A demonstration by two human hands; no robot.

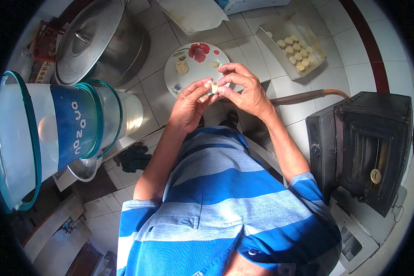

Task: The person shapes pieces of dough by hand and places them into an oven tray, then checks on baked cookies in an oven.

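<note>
Both hands meet at frame centre-top, over the floral plate point(195, 69). Left hand point(187, 106) and right hand point(244, 89) pinch one small dough piece point(212, 87) between their fingers, closed on it from both sides (mostly hidden by fingertips). Tray of dough balls point(293, 46) upper right, big lidded pot point(94, 41) upper left, dark oven point(368, 147) at right on tiled surface point(354, 60).

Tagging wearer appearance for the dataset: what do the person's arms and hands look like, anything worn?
Both arms are bare from the elbow down. The left hand and right hand wear no gloves, and no rings or watch show. Short sleeves belong to a shirt with broad horizontal stripes in dark blue and pale grey-blue, with buttons at the front.
</note>
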